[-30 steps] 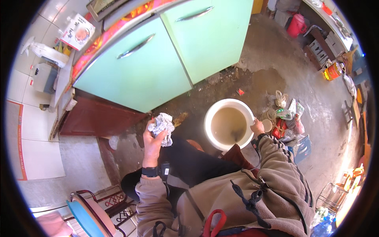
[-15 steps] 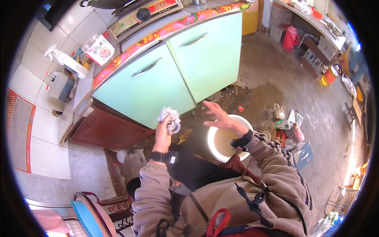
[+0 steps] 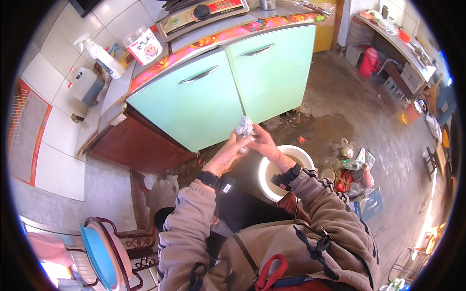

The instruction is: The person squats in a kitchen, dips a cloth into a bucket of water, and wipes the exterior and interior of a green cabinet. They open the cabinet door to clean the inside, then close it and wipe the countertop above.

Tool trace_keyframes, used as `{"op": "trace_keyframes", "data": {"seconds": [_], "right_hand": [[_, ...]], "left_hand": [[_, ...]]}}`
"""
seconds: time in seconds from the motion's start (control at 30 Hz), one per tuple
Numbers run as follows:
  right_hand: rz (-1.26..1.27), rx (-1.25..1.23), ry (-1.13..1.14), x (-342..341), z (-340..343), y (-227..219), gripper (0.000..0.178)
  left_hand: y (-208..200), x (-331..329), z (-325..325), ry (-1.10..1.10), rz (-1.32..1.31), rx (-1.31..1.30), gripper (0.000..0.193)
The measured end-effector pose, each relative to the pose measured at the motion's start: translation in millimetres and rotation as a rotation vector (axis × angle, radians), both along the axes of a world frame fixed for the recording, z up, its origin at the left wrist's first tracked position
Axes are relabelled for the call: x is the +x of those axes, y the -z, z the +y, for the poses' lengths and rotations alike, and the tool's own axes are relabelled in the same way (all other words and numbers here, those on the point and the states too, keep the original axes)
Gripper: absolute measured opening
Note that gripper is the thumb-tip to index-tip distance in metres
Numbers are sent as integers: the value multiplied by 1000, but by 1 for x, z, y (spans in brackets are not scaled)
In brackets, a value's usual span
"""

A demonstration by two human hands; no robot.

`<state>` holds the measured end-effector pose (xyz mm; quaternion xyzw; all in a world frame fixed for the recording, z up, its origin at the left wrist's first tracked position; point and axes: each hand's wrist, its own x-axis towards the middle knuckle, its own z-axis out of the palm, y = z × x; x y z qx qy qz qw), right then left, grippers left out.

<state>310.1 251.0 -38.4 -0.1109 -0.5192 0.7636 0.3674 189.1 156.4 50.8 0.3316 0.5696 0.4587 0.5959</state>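
On the left, a red-bordered printed sheet (image 3: pixel 34 140) is hanging on the tiled wall, its lettering running too small and skewed to read. A boxy translucent plastic jug (image 3: pixel 83 85) is showing a darker, bluish lower part (liquid, by the look of it). Below, a round turquoise plastic basin (image 3: pixel 94 254) is leaning on its edge, its inside facing out of sight. A white plastic spray bottle (image 3: pixel 108 60) is standing on the counter beside a white tub with red and dark print (image 3: pixel 144 47); its contents are staying hidden.

At centre, the left hand (image 3: pixel 224 156) is curling around a wadded pale grey-white cloth (image 3: pixel 245 126), and the right hand (image 3: pixel 266 147) is closing its fingers on the same wad, in front of the mint-green cabinet doors (image 3: pixel 194 104). The fingers are covering the cloth's lower part. A round white plastic bucket (image 3: pixel 265 180) is standing just beyond the right wrist, holding murky brownish water; the forearm is hiding part of it.

Farther right, a red plastic jug (image 3: pixel 370 63) is keeping its inside concealed.
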Motion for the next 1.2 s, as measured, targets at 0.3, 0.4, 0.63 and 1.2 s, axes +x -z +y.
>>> {"op": "trace_keyframes", "data": {"seconds": [0.3,0.4,0.63,1.2], "right_hand": [[-29,-233,74,30,25,10,47],[-112,-270,138,34,22,25,48],[-145,-299,180,39,11,47,47],[-162,-286,246,62,26,50,46]], "left_hand": [[-71,-91,46,-323,1220,615,70],[-84,-96,68,-310,1449,653,72],[-85,-92,96,-314,1566,562,69],[-78,-62,72,-442,1511,515,71]]}}
